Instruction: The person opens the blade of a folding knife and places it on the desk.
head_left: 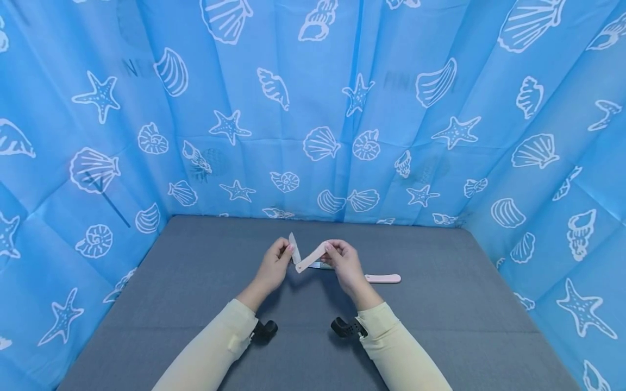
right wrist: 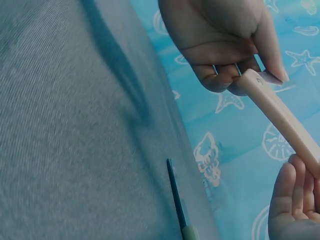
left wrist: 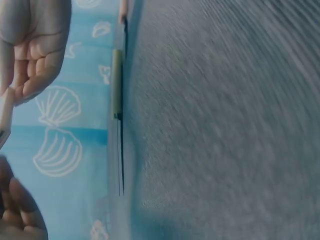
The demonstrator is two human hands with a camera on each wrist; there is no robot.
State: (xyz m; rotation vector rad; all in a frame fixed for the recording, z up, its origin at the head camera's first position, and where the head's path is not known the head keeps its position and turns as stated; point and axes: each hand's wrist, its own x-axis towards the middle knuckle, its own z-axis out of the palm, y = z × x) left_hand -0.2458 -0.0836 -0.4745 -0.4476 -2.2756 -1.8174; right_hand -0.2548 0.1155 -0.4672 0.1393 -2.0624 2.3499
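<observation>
Above the table, both hands hold a partly unfolded folding knife [head_left: 311, 258] with a pale pink handle. My left hand [head_left: 273, 265] pinches its light-coloured blade [head_left: 294, 245], which points up at an angle from the handle. My right hand [head_left: 346, 266] grips the far end of the handle between thumb and fingers. In the right wrist view, the handle [right wrist: 280, 112] slants between the two hands, its pivot end beside the left hand's fingers. Beneath the hands lies a green-handled knife [left wrist: 117, 82] on the table, its blade pointing left; the right hand partly covers it in the head view.
A pink-handled item [head_left: 383, 278] lies on the table just right of the right wrist, its left end hidden by the arm. The grey cloth-covered table [head_left: 205, 293] reaches back to a blue curtain [head_left: 293, 119] with white shells and starfish, which also hangs along both sides.
</observation>
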